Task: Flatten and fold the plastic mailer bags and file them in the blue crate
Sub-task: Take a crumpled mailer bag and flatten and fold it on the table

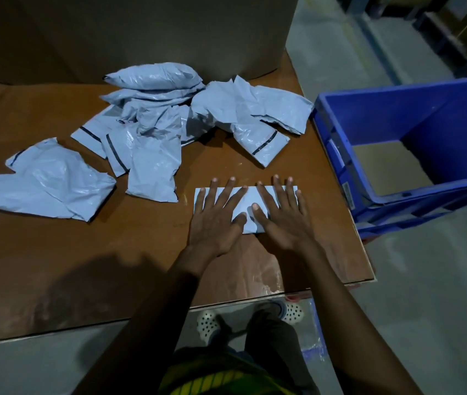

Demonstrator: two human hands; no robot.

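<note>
A folded grey plastic mailer bag (250, 199) lies flat on the brown table (55, 266) near its right edge. My left hand (216, 216) presses its left half with fingers spread straight. My right hand (282, 216) presses the right half the same way, thumbs nearly meeting in the middle. A heap of crumpled grey mailer bags (169, 118) lies behind, with one loose bag (46, 183) at the left. The blue crate (392, 109) stands beside the table's right edge, tilted, with a brown cardboard piece showing at its bottom.
A large cardboard box (141, 32) rises behind the heap at the table's back. The table's front edge runs just before my feet. Grey concrete floor (426, 280) lies to the right and around the crate.
</note>
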